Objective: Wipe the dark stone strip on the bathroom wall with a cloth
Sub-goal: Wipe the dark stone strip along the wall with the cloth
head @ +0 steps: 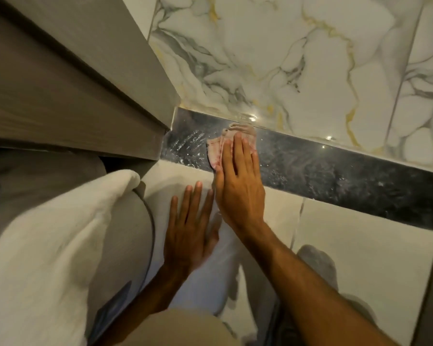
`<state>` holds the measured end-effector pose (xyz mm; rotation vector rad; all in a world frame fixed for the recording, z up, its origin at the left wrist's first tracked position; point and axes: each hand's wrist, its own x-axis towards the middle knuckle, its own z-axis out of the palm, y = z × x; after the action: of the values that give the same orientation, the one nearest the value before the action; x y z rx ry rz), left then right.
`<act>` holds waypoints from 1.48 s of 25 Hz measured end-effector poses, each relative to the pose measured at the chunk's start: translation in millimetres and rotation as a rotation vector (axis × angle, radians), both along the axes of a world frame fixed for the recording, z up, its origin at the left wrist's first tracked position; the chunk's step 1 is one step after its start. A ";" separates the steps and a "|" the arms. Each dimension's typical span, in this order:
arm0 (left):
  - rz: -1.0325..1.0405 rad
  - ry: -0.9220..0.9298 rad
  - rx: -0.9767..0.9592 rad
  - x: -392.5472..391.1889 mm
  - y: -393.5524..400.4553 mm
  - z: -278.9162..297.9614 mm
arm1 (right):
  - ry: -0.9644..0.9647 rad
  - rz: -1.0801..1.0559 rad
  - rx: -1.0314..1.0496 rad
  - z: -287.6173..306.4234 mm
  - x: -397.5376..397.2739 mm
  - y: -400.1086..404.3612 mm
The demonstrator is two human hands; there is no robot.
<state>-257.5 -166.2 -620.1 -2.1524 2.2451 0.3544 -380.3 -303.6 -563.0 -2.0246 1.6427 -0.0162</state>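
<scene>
Dark stone strip [310, 171] runs across the wall between marbled tile [285, 58] above and plain pale tile [360, 245] below. The pinkish cloth [231, 143] is flat against it under the right hand [240, 186], fingers straight and close together. Left hand [188, 233] sits just below-left, spread flat on the pale tile. A white towel [48, 245] and a wood-look cabinet [60, 83] crowd the left end.

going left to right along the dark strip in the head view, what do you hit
Grey wooden cabinet edge → streaky stretch of the dark stone strip → pink cloth under the right hand → long stretch of strip running on to the right.
</scene>
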 end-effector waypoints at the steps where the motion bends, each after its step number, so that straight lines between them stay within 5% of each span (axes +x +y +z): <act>1: -0.008 0.012 -0.028 3.5 -1.4 -6.0 | 0.006 0.017 -0.043 -12.6 1.1 -4.8; 6: 0.022 0.049 -0.106 2.6 1.8 -9.9 | 0.026 0.060 -0.142 -34.6 22.1 -17.7; 10: 0.156 0.058 -0.145 3.4 6.1 -13.7 | 0.032 0.354 -0.171 -32.2 -23.8 11.4; 15: 0.257 0.016 -0.158 0.8 9.8 -16.8 | 0.122 -0.034 -0.225 -39.2 44.9 -43.1; 20: 0.303 0.098 -0.130 11.4 32.0 -6.7 | 0.050 0.602 -0.249 -38.7 16.3 6.2; 23: 0.300 0.063 -0.102 10.8 32.2 -4.8 | 0.098 0.367 -0.237 -39.3 -2.9 -5.0; 26: 0.305 0.056 -0.148 9.1 28.4 -6.8 | 0.117 0.102 -0.216 -39.6 58.0 -33.8; 29: 0.294 0.058 -0.191 9.2 29.7 -7.5 | 0.060 0.392 -0.214 -43.1 70.5 -10.3; 33: 0.319 0.084 -0.138 7.9 29.8 -0.9 | 0.009 0.737 -0.330 -45.2 -7.4 2.2; 37: 0.332 0.048 -0.130 8.2 25.1 1.2 | 0.073 0.262 -0.288 -44.1 45.8 -33.8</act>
<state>-249.2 -141.2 -618.9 -2.6163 1.9783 0.2716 -334.5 -337.4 -607.0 -2.4733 1.4736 -0.0906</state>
